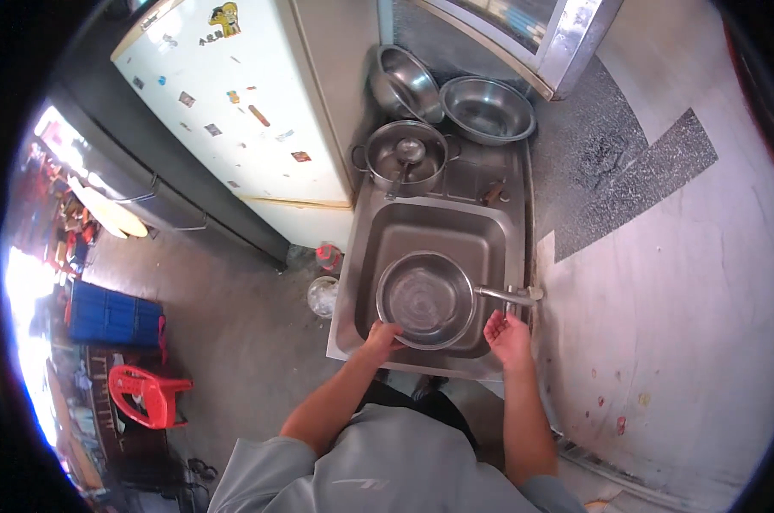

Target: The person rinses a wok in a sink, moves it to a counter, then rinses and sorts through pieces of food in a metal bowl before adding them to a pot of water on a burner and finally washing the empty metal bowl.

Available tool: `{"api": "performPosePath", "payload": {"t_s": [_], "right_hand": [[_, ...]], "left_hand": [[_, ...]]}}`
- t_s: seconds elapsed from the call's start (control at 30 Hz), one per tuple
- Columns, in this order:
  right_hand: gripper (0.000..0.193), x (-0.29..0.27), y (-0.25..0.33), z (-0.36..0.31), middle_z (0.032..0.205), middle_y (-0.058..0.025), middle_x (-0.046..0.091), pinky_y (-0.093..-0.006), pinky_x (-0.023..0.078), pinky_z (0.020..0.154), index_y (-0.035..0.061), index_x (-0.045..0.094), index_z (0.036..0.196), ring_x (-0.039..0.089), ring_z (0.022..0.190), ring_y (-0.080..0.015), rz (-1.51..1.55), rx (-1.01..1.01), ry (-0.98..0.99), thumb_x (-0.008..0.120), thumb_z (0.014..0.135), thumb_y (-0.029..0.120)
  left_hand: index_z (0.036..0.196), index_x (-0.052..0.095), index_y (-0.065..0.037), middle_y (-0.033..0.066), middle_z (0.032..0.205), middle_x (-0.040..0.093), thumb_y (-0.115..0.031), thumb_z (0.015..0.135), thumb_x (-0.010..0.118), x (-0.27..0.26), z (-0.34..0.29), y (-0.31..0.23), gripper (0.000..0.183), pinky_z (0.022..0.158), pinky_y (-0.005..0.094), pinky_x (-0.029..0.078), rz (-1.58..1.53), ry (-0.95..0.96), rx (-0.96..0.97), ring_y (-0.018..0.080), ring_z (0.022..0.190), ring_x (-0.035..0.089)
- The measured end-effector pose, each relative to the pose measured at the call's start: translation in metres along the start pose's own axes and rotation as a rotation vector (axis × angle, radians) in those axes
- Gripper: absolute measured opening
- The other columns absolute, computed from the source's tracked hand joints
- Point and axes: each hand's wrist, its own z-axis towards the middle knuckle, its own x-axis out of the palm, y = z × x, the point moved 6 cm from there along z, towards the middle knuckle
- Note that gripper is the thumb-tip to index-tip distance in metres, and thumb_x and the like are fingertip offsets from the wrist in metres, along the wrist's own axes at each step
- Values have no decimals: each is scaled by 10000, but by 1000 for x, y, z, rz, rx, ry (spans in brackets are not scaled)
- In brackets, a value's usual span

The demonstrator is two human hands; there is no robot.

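A round stainless steel basin (427,295) sits over the sink (378,231), its far right rim beneath the tap's spout (494,293). Its bottom looks pale and ringed; whether water stands in it I cannot tell. My left hand (385,337) grips the basin's near left rim, the fingers partly hidden behind the wall. On the other side, my right hand (508,339) is raised just below the tap, palm up and fingers loosely curled, with nothing seen in it. Its fingertips come close to the tap's lever (511,299); contact is unclear.
Behind the sink stand a two-handled pot (439,177) with a ladle (411,152) in it and two metal basins (489,109). A white refrigerator (258,120) borders the left. A metal-framed cabinet (566,43) overhangs the back right. A red plastic chair (152,398) is on the floor.
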Motion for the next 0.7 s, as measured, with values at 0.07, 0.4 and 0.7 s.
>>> {"api": "performPosePath", "payload": {"t_s": [0.07, 0.4, 0.7], "right_hand": [[212, 0, -2, 2, 861, -64, 615, -344, 508, 745, 32, 589, 938, 598, 795, -203, -81, -53, 11, 538, 927, 237], [203, -4, -12, 15, 830, -41, 607, -325, 508, 675, 77, 588, 940, 588, 724, -168, -354, -136, -85, 575, 925, 279], [215, 39, -57, 51, 689, -14, 572, -303, 461, 543, 97, 584, 842, 537, 573, -148, -440, -22, 14, 542, 934, 287]], "left_hand": [[1166, 475, -16, 144, 1058, 582, -4, 734, 541, 8, -8, 5, 437, 777, 444, 555, -66, -27, -7, 295, 894, 634], [1126, 513, 21, 147, 1002, 592, 43, 729, 532, 10, -7, 10, 398, 695, 407, 559, -159, -167, 53, 288, 834, 632], [1171, 490, -76, 95, 1005, 561, 44, 698, 529, -6, 18, -2, 490, 638, 357, 514, -203, -162, 9, 238, 808, 590]]}}
